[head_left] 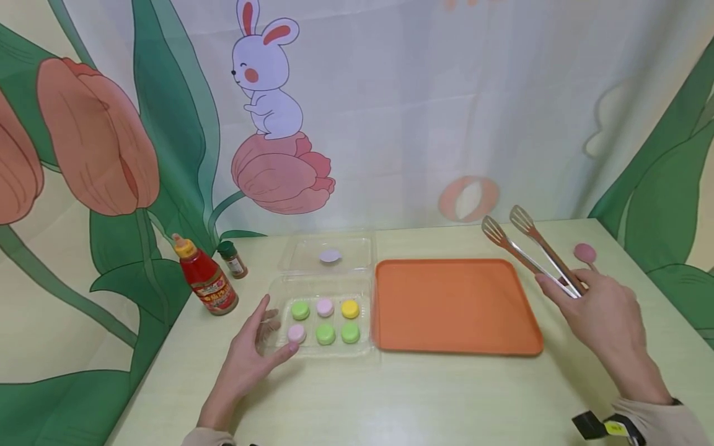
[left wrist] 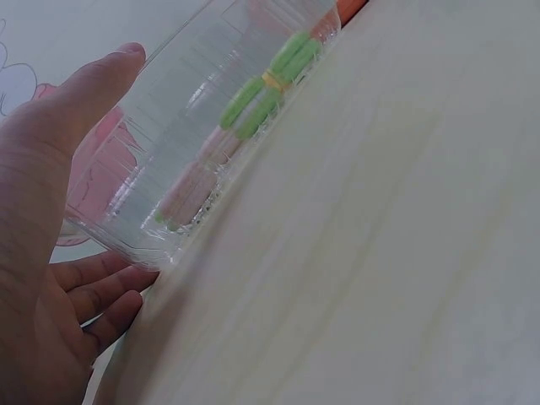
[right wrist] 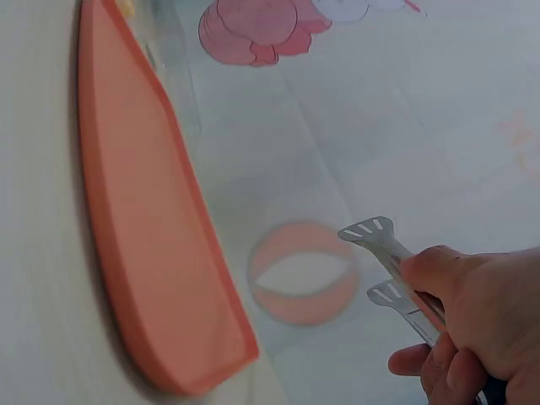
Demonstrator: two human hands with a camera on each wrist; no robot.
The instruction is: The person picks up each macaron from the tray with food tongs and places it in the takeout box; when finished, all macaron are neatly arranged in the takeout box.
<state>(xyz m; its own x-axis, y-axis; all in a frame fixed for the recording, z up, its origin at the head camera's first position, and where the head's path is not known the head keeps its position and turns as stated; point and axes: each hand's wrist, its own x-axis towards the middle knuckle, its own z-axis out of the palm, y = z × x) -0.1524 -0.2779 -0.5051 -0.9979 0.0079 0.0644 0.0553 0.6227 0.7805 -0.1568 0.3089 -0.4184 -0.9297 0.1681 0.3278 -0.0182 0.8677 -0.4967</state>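
My right hand (head_left: 608, 313) grips a pair of tongs (head_left: 549, 266) by the handles, slotted ends spread apart and pointing up and away, beyond the tray's right edge. A clear plastic box (head_left: 365, 288) lies with its lid (head_left: 357, 248) folded back. Inside are several macarons: green ones such as the green macaron (head_left: 325, 334), pink ones such as the pink macaron (head_left: 325, 307), and a yellow macaron (head_left: 350, 309). My left hand (head_left: 251, 356) is at the box's left side, thumb and fingers spread around its corner. In the left wrist view its fingertips (left wrist: 131, 304) are right at the box's lower edge.
An orange tray (head_left: 452, 303) stands right beside the box. Back left are a red sauce bottle (head_left: 209, 282) with a yellow cap and a small green-capped jar (head_left: 232, 260). A round pink object (head_left: 584, 252) shows behind my right hand. A printed curtain (head_left: 401, 124) hangs behind the table.
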